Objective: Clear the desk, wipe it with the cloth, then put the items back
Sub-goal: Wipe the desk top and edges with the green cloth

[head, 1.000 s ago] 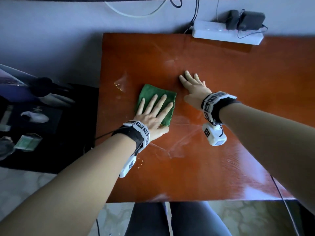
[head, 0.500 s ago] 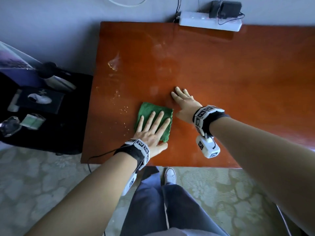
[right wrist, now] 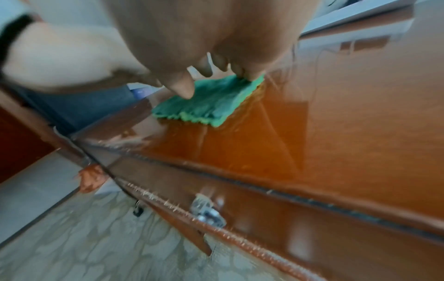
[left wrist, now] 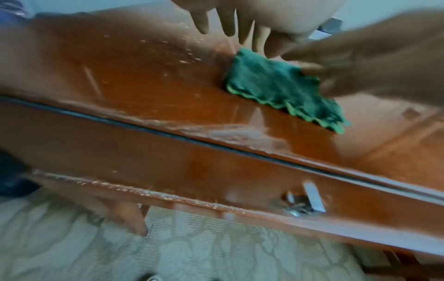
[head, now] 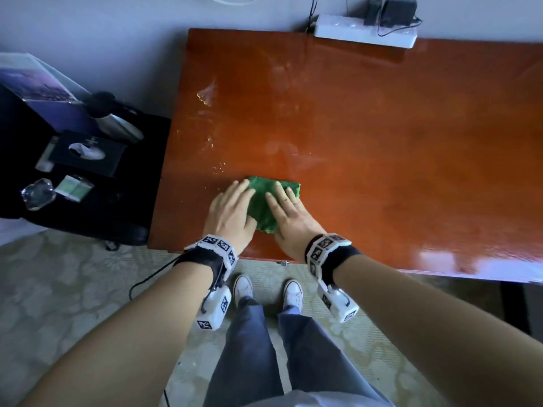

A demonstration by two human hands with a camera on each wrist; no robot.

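A folded green cloth (head: 261, 201) lies on the glossy red-brown desk (head: 382, 136), close to its near edge and toward the left end. My left hand (head: 232, 208) rests on the cloth's left side with the fingers stretched out. My right hand (head: 286, 211) lies flat over its right side, fingertips reaching the far edge. In the left wrist view the cloth (left wrist: 281, 85) sits under the right hand's fingers (left wrist: 312, 68). In the right wrist view my thumb and fingertips touch the cloth (right wrist: 211, 102). Wet streaks and droplets show on the desk's left part.
A white power strip (head: 364, 33) with a black adapter sits at the desk's far edge. A black side table (head: 97, 207) on the left holds a tissue box (head: 88, 151), a metal flask (head: 117, 127) and small items. A drawer handle (left wrist: 302, 205) is under the near edge.
The cloth and my left hand slid toward the desk's near edge. My right hand left the bare desk and came down on the cloth. The head view drew back.
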